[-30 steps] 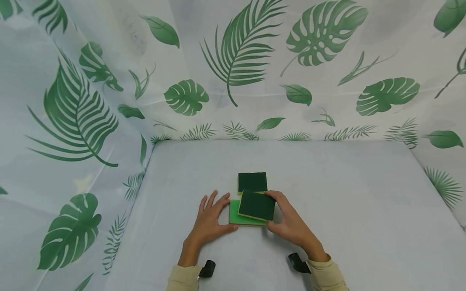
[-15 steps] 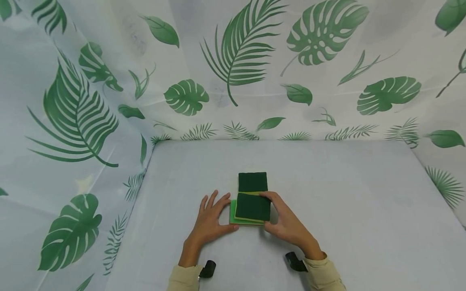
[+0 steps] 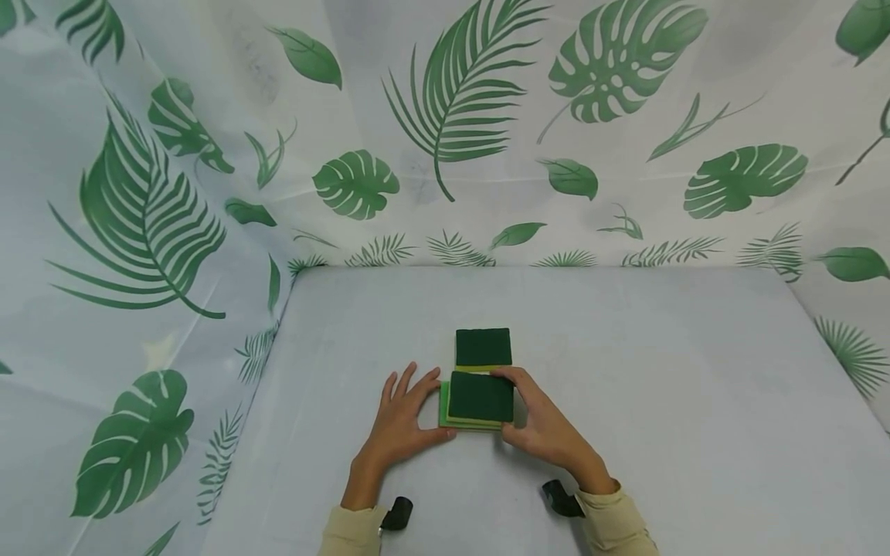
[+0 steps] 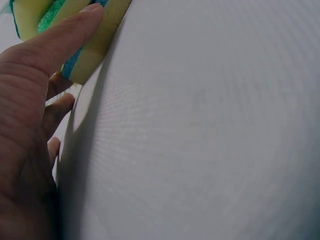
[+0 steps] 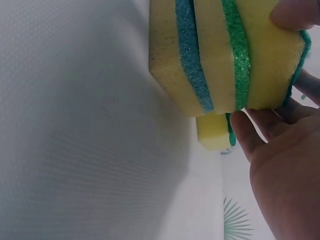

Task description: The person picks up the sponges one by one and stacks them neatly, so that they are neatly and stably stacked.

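Two sponges lie stacked on the white table, a blue-topped sponge below and a bright-green-topped sponge above it. Over them sits a dark-green-topped sponge, set slightly right so that a bright green strip shows at the left. My right hand pinches this top sponge by its right end, thumb in front and fingers behind. At the left end, my left hand grips the lower sponges; in the left wrist view its thumb lies across their side.
Just behind the stack lies another dark green sponge with a yellow edge. Leaf-printed white cloth rises behind the white table and along its sides. A black device sits at the left wrist.
My right hand has brought the dark-green-topped sponge leftward and turned it from tilted to nearly square over the lower ones. My left hand has stayed in place.
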`<state>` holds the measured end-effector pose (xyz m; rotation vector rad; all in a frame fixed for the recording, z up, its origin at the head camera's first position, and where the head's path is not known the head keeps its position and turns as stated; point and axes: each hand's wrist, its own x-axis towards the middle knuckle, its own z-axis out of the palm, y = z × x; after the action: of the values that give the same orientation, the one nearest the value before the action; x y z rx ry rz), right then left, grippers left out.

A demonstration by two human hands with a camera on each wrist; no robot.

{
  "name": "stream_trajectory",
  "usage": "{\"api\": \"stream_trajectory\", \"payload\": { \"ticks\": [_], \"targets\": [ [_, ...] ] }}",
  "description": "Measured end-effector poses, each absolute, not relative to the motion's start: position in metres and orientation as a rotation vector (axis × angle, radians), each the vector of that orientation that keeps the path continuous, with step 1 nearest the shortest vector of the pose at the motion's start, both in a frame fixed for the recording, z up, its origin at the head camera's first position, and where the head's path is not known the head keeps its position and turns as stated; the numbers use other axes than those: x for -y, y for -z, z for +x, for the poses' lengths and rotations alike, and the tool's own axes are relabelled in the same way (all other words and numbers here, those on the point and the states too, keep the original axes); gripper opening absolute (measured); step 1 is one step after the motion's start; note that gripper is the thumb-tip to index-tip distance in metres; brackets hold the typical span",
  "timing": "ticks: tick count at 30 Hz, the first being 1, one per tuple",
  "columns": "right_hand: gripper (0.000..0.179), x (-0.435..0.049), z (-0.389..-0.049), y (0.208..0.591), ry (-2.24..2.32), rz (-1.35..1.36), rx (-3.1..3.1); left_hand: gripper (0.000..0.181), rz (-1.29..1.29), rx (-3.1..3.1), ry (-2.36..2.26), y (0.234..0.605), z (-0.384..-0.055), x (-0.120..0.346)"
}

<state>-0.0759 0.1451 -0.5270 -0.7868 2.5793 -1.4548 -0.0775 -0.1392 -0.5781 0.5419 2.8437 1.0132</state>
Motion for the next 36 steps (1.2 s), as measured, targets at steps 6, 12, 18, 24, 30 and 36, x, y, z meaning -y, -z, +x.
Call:
{"api": "stream_trajectory", "payload": {
  "ticks": [6, 12, 18, 24, 30, 36],
  "targets": [
    [0.08, -0.147, -0.075, 0.529, 1.445, -0.752, -2.578, 0.085, 0.548, -2.846, -1.015, 0.579, -0.077, 0.139],
    [0.084, -0.155, -0.075, 0.529, 1.475, -0.676, -2.602, 0.083, 0.55, -2.849, -0.992, 0.578, -0.077, 0.138],
    [0.091, -0.172, -0.081, 0.529, 1.526, -0.521, -2.664, 0.083, 0.546, -2.846, -1.002, 0.577, -0.077, 0.138],
    [0.094, -0.189, -0.094, 0.535, 1.54, -0.355, -2.751, 0.084, 0.533, -2.843, -0.987, 0.575, -0.076, 0.138],
    [0.094, -0.2, -0.108, 0.541, 1.558, -0.303, -2.772, 0.083, 0.532, -2.844, -0.981, 0.573, -0.076, 0.139],
    [0.096, -0.198, -0.12, 0.545, 1.569, -0.245, -2.771, 0.082, 0.535, -2.841, -0.989, 0.574, -0.075, 0.138]
  ]
}}
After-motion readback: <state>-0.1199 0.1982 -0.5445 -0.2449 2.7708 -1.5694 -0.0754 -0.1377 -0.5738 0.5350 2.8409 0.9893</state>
